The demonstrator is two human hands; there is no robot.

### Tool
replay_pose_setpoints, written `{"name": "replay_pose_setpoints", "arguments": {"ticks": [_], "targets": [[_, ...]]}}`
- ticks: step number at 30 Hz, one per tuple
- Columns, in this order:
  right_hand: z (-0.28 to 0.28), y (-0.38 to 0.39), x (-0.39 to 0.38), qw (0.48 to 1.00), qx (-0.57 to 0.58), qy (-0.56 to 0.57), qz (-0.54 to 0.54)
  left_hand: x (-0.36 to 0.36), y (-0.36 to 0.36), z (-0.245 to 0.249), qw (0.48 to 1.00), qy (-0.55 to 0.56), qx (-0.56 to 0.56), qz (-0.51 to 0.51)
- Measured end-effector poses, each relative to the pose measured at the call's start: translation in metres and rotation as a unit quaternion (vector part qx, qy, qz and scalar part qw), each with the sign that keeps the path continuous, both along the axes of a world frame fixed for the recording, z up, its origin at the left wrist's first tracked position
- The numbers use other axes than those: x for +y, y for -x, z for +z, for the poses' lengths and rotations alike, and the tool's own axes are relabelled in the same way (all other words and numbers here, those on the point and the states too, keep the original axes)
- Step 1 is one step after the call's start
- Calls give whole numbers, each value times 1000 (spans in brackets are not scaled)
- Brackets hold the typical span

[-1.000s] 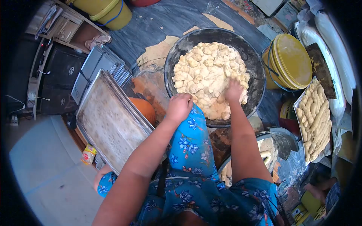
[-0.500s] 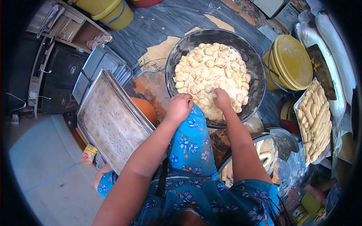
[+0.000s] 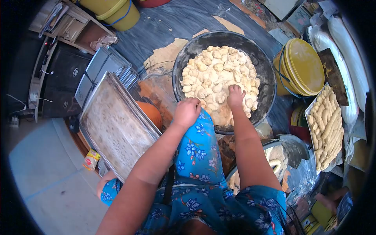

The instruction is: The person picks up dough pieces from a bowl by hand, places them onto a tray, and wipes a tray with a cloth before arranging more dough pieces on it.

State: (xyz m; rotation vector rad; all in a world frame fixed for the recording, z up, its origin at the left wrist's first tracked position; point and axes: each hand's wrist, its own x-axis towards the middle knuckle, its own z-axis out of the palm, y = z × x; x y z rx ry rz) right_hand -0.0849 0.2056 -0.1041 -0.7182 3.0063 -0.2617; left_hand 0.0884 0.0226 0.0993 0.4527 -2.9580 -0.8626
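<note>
Since half a second ago, the right hand [image 3: 235, 98] has shifted slightly rightward and farther from the body, uncovering dough pieces [image 3: 213, 64] just left of its fingers. Those fingers now look more spread, bent a little and parted; whether they have hold of a piece I cannot tell. Dough lies under, beyond and on both sides of them, inside a black basin [image 3: 265, 72] whose rim curves around beyond the fingertips. The left hand [image 3: 187, 112] is in the same place, palm down on the blue floral cloth [image 3: 197, 145] at the knee, fingers bent over it; any grip on the cloth is unclear. Well right of the right fingers, a tray of dough lengths [image 3: 326, 127] also stays put.
</note>
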Motion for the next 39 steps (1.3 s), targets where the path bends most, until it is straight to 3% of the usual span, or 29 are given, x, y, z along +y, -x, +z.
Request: {"name": "replay_pose_setpoints", "arguments": {"ticks": [4,7,10,13,16,19,20,23,24,27,28,32,35,36,39], "targets": [[3,-5,3,998,-25,-32,55,0,-2,-4,1000,-11,11,9],[5,-18,15,991,-110,67,39,0,-2,-5,1000,-14,11,12],[10,-32,20,977,-116,162,-81,0,-2,-4,1000,-11,13,10],[27,-38,16,994,10,68,-88,1,-1,-5,1000,-12,8,8],[20,-22,12,999,38,20,-29,0,-1,-5,1000,-15,-2,4],[24,-16,13,996,-70,51,34,-1,-1,-4,1000,-15,-5,5],[28,-15,17,986,-133,87,41,-1,-1,-5,1000,-16,-5,6],[49,-38,29,968,-141,206,31,-2,-1,-9,1000,-15,8,4],[46,-44,37,948,-124,281,80,-1,-2,-9,1000,-19,4,6],[72,-75,27,861,-202,463,-59,0,-1,-7,1000,-24,-5,4],[96,-73,23,866,-269,411,-89,0,-1,-8,1000,-22,-6,2],[21,-29,33,949,9,296,-104,1,-1,-10,1000,3,7,0],[35,-18,22,964,-98,118,-218,0,-3,-11,1000,-5,19,5],[33,-22,18,975,-50,90,-197,0,-3,-10,1000,-5,15,5],[15,-18,21,983,-46,44,-170,0,0,-9,1000,-6,8,8]]}}
